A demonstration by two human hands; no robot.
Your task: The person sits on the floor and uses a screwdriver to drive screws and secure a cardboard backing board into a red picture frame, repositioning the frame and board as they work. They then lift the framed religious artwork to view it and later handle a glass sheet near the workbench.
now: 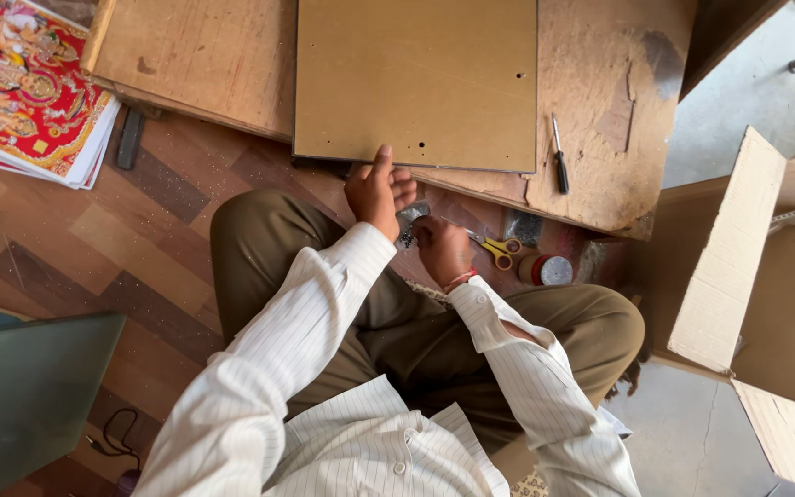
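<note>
1. The brown board point(416, 83) lies flat on a worn wooden surface point(600, 120), its near edge overhanging toward the person's knees; small holes show near that edge and near its right side.
2. The left hand point(374, 191) rests at the board's near edge, thumb up on the top face and the fingers point(404, 189) curled under the edge, so it is clamped lightly on the board.
3. The right hand point(442, 248) sits just below the board's near edge, beside the left hand, bent down over a small pile of dark screws point(409, 225) on a scrap of clear plastic; its fingers are drawn together at the pile, but whether they pinch a screw I cannot tell.
4. Yellow-handled scissors point(499, 248) lie just right of the right hand, below the board; a round tin with a red rim point(549, 270) stands beside them.
5. A black-handled screwdriver point(558, 156) lies on the wooden surface, just right of the board's lower right corner.
6. A stack of bright red printed pictures point(25, 92) lies well to the left of the board, on the wood-patterned floor point(140, 239).
7. An open cardboard box point(747, 267) stands well to the right of the board; a dark green panel point(20, 396) lies far below-left of it.
</note>
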